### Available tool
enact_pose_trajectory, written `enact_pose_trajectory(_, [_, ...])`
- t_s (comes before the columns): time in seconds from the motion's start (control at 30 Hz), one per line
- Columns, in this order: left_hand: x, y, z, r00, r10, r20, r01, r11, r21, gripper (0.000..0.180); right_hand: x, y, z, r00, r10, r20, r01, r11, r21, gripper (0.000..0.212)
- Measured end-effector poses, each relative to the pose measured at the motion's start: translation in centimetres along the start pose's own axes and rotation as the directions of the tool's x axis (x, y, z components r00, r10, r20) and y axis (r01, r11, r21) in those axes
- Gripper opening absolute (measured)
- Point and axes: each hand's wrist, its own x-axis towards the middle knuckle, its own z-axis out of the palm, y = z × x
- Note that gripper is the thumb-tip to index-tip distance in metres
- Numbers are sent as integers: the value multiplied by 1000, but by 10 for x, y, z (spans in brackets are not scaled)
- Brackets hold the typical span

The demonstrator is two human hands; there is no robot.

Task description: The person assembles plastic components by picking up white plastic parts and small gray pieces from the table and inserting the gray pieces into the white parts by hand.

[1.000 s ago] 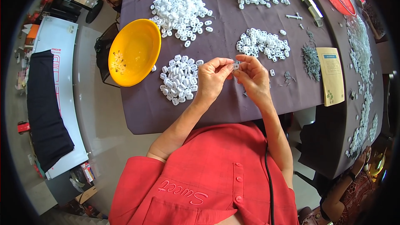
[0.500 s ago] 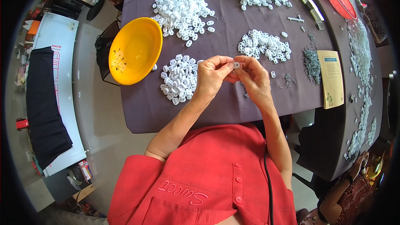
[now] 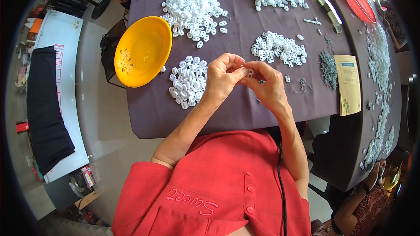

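Your two hands meet above the dark purple-grey cloth-covered table (image 3: 236, 113), and the small white plastic piece with dark holes (image 3: 250, 73) sits right between them, at the fingertips. Your right hand (image 3: 267, 85) has it clamped between thumb and forefinger, so the right is the nearer hand, with the piece lying at the left end of its pinch. Your left hand (image 3: 224, 76) comes up against it from the left, thumb and forefinger drawn close together; you leave too little showing there for me to tell whether that pinch grips the piece or something tiny beside it. Its long axis is mostly covered by your fingers, so I cannot tell which way it runs. Just left of your left hand lies the compact heap of white oval plastic pieces (image 3: 187, 83); beyond your right fingertips and a little to their right is the loose heap of white two-holed plastic pieces (image 3: 278, 48). One lone white two-holed piece (image 3: 287, 78) rests just right of your right hand, with the small scatter of thin grey pins (image 3: 304, 86) farther right, then the denser grey pin heap (image 3: 328, 71) near the tan paper booklet (image 3: 348, 85), well apart from your fingers
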Motion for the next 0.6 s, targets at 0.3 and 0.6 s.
enact_pose_trajectory(0.3, [-2, 4, -4, 997, -36, 62, 38, 999, -35, 7, -4, 4, 4, 999, 33, 18, -36, 975, 219, 25])
enact_pose_trajectory(0.6, [-7, 14, -5, 988, -85, 129, 86, 996, 2, 5, -9, 2, 7, 992, -97, -85, 107, 986, 128, 25])
